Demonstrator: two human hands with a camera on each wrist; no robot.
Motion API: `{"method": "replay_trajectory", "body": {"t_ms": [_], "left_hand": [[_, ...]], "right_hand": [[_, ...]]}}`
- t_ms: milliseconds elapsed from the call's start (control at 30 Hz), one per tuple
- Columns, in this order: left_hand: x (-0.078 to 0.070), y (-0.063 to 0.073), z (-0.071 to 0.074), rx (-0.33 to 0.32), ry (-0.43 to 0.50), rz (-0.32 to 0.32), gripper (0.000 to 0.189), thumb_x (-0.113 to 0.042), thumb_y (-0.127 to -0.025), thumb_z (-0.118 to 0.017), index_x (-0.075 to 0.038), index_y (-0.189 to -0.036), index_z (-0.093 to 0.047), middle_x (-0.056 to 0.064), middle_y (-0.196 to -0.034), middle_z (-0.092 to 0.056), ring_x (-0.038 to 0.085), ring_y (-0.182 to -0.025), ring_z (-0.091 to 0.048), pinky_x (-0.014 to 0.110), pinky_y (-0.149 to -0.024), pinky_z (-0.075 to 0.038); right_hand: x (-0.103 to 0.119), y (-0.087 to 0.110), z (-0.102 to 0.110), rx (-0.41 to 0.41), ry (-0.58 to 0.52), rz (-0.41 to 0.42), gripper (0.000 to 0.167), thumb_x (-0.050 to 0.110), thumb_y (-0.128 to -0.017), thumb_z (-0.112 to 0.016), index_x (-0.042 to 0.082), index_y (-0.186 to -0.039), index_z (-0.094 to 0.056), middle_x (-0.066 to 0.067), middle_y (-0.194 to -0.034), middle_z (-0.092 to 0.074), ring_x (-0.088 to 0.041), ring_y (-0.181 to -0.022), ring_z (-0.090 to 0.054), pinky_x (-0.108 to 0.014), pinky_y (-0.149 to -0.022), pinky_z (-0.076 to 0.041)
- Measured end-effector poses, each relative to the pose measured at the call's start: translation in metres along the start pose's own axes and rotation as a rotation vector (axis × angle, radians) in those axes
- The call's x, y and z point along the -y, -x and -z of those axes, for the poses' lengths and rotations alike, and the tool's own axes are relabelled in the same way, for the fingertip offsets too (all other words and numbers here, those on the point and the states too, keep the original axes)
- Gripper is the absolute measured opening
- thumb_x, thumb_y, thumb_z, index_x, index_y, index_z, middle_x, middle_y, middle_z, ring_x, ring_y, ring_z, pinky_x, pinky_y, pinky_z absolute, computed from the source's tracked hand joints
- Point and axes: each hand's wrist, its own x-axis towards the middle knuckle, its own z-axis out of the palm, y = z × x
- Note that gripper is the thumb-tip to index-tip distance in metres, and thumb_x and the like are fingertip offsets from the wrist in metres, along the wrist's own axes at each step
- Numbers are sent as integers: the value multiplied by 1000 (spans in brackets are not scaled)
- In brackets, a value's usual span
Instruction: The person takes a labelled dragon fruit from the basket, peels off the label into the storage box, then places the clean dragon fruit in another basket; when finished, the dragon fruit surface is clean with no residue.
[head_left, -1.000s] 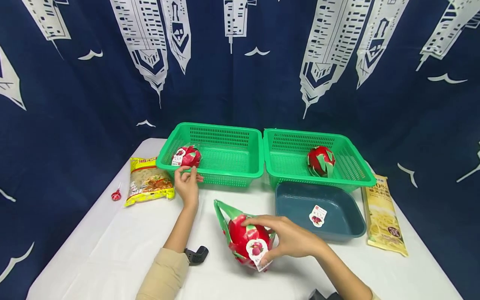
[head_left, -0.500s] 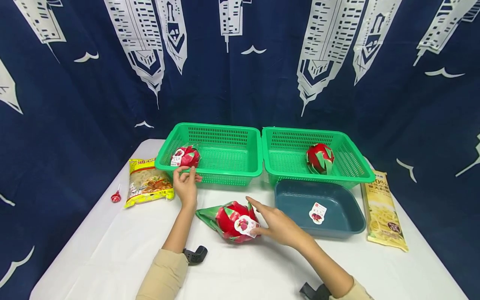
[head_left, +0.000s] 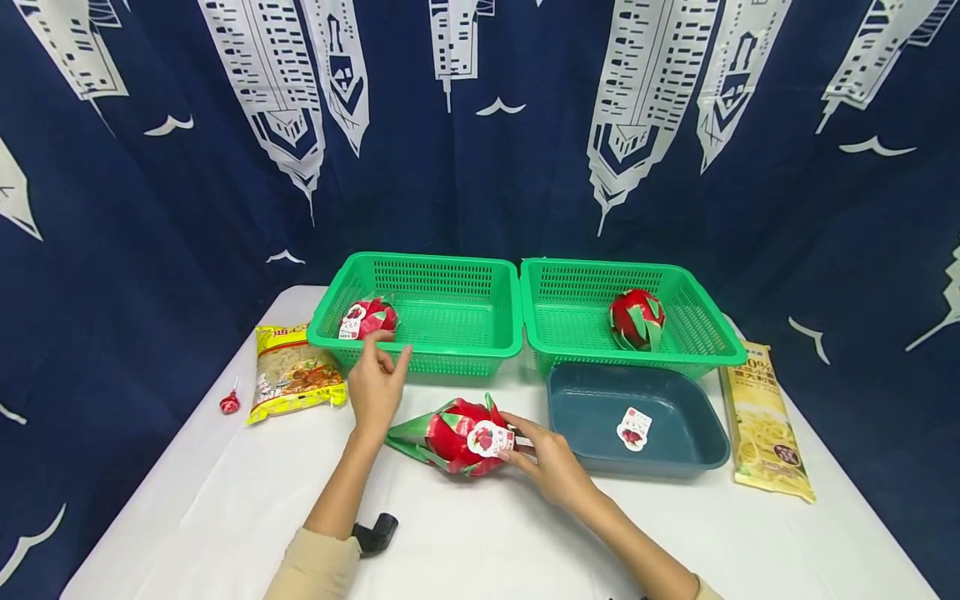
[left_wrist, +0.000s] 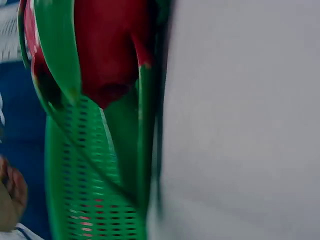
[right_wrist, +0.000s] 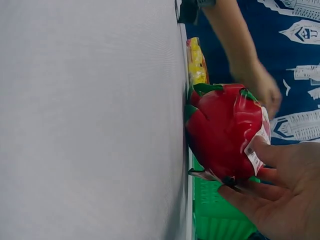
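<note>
On the white table, a large red dragon fruit with green leaves lies on its side, leafy tip to the left, a white tag at its right end. My right hand grips that end, thumb on the tag; the right wrist view shows the thumb on the tag and the fingers around the fruit's end. My left hand, holding nothing, is raised near the left green basket's front rim, thumb and forefinger apart. A smaller dragon fruit lies in that left basket.
Right of it stands another green basket holding a dragon fruit. A dark blue tray with a loose tag sits in front. Yellow noodle bags lie left and right; a small lollipop lies far left.
The large dragon fruit has turned and shifted left and away from me, its leafy tip swinging leftward. My right hand followed it. My left hand turned slightly, spreading thumb and forefinger.
</note>
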Motion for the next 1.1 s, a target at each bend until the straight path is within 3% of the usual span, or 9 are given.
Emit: {"method": "replay_trajectory", "body": {"t_ms": [67,133,233,333,433,533,700,833,1100], "left_hand": [[-16,6,5,178,-87,-223,42,-33,-78,-74,-13,-111,-59,-3,-71,-55,11,-65,-49,29,-56,-40],[-28,13,6,446,-71,-352,60,-45,-72,-75,-19,-121,-56,-4,-92,-59,14,-86,-51,37,-69,-45],[-34,25,3,825,-93,-356,87,-62,-61,-75,-33,-137,-42,-4,-125,-48,15,-114,-41,45,-88,-41],[-32,34,0,1005,-137,-297,100,-64,-55,-77,-41,-141,-31,-4,-131,-42,15,-119,-40,45,-90,-41],[-30,38,-2,1035,-151,-256,102,-61,-54,-80,-46,-140,-28,-7,-124,-46,11,-111,-47,40,-85,-45],[-28,39,-3,1020,-153,-251,97,-64,-55,-77,-49,-138,-29,-11,-118,-48,7,-102,-50,34,-78,-47],[-24,41,-2,1007,-132,-241,91,-65,-57,-74,-50,-136,-31,-13,-115,-47,4,-98,-51,28,-76,-48],[-23,42,-2,999,-97,-226,91,-61,-58,-77,-48,-137,-33,-13,-116,-47,5,-98,-51,25,-75,-48],[-22,43,-5,993,-58,-213,92,-59,-58,-78,-49,-136,-32,-12,-116,-46,5,-100,-50,24,-77,-48]], "right_hand": [[0,1,0,10,-4,-3,57,14,-79,-73,7,-131,-50,-10,-121,-58,-21,-104,-59,-29,-81,-50],[-1,3,0,11,-3,0,57,13,-79,-72,8,-132,-50,-10,-121,-58,-20,-98,-62,-29,-79,-50],[-1,4,0,1,18,13,57,14,-80,-72,8,-132,-50,-10,-122,-57,-20,-91,-64,-30,-77,-51],[-1,5,-2,-56,73,37,55,15,-79,-73,6,-130,-52,-11,-125,-54,-22,-89,-64,-34,-77,-51],[1,7,-5,-181,82,30,57,15,-76,-76,5,-128,-54,-10,-120,-54,-20,-85,-63,-35,-75,-51],[5,10,-10,-303,2,-48,56,14,-73,-79,9,-124,-58,-2,-94,-55,-10,-66,-53,-27,-61,-45],[8,14,-21,-280,-307,-247,54,14,-74,-78,7,-121,-52,3,-53,-33,-2,-45,-26,-18,-43,-24],[8,15,-31,-246,-531,-355,54,13,-82,-71,-2,-128,-46,2,-46,-27,-4,-39,-24,-18,-40,-21],[11,14,-38,-445,-948,-475,38,5,-84,-67,-9,-117,-55,5,-47,-24,-4,-38,-20,-18,-40,-18]]}}
